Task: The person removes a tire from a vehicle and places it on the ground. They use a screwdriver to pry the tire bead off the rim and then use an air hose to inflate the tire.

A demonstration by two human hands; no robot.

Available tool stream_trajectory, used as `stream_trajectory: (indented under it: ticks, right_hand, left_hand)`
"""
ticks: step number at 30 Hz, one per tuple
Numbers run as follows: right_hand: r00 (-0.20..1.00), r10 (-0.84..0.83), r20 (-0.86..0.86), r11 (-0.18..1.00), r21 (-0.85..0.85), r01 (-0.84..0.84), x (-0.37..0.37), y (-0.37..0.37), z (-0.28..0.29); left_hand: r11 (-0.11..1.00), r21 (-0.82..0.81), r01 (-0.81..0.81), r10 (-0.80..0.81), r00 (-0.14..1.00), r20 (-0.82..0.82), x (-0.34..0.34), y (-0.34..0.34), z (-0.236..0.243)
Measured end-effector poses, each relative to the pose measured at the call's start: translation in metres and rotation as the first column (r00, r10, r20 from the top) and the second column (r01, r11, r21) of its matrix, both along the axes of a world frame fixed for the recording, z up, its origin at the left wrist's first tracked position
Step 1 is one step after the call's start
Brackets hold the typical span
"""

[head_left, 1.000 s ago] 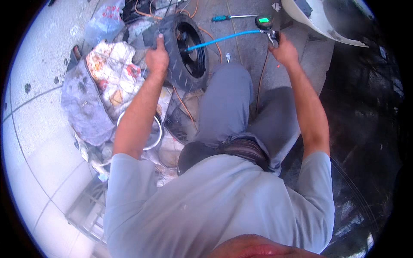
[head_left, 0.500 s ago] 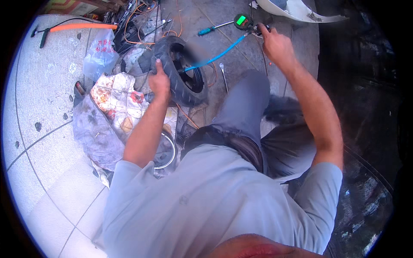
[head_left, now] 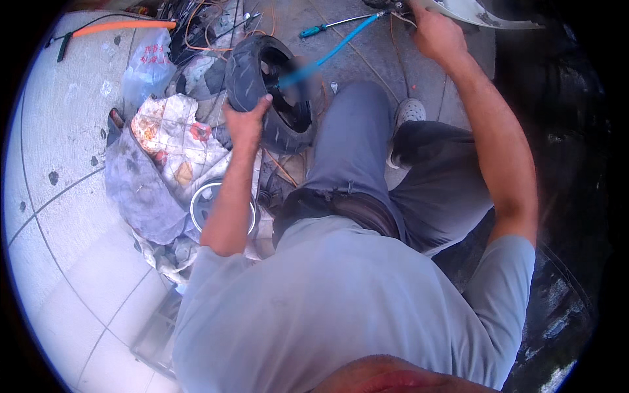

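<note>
My left hand grips the near side of a small black tyre on a dark rim, its thumb lying on the tread and its other fingers partly hidden. The wheel stands tilted on the littered floor left of my knee. A blue air hose runs from the rim up toward the inflator gauge, which the top edge mostly cuts off. At the hose's far end my right hand is closed round the inflator's handle, largely out of view. Near the hose lies a teal-handled screwdriver.
Left of the wheel lie a stained floral cloth, a grey rag, a clear plastic bag and a silver-rimmed round thing. Farther off are an orange tube and tangled orange cord. A white curved panel sits far right.
My view has shifted, leaving the gauge's lit screen out of the picture. My left hand has slid lower on the tyre, its thumb now pointing right. My right hand still grips the inflator.
</note>
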State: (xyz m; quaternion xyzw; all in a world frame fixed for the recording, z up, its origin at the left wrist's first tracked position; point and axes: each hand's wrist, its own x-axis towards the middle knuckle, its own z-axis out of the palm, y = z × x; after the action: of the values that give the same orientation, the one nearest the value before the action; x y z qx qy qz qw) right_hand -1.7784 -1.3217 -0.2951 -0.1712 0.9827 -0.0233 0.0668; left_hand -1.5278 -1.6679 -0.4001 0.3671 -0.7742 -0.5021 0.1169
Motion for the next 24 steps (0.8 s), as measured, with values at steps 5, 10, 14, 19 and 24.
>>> stream_trajectory:
  ticks: [5, 10, 14, 19, 24]
  right_hand:
    - [0.992, -0.09, -0.092, 0.995, -0.05, 0.086, 0.012, 0.036, 0.029]
    - [0.976, -0.167, -0.139, 0.984, -0.091, 0.155, 0.013, 0.085, 0.03]
    - [0.961, -0.273, -0.049, 0.961, -0.056, 0.27, 0.022, 0.105, 0.017]
    - [0.951, -0.308, 0.022, 0.946, -0.094, 0.309, 0.025, 0.109, 0.006]
    - [0.957, -0.288, -0.043, 0.931, -0.248, 0.269, 0.031, 0.113, -0.004]
  left_hand:
    - [0.977, 0.14, 0.159, -0.164, 0.986, 0.023, -0.051, 0.017, 0.029]
    - [0.921, 0.2, 0.335, -0.371, 0.91, 0.184, -0.123, 0.016, -0.009]
    - [0.906, 0.319, 0.278, -0.34, 0.927, 0.159, -0.162, 0.033, -0.018]
    - [0.778, 0.627, 0.042, -0.173, 0.974, 0.149, -0.174, 0.009, -0.068]
    - [0.764, 0.644, 0.029, -0.128, 0.986, 0.108, -0.179, 0.038, -0.028]
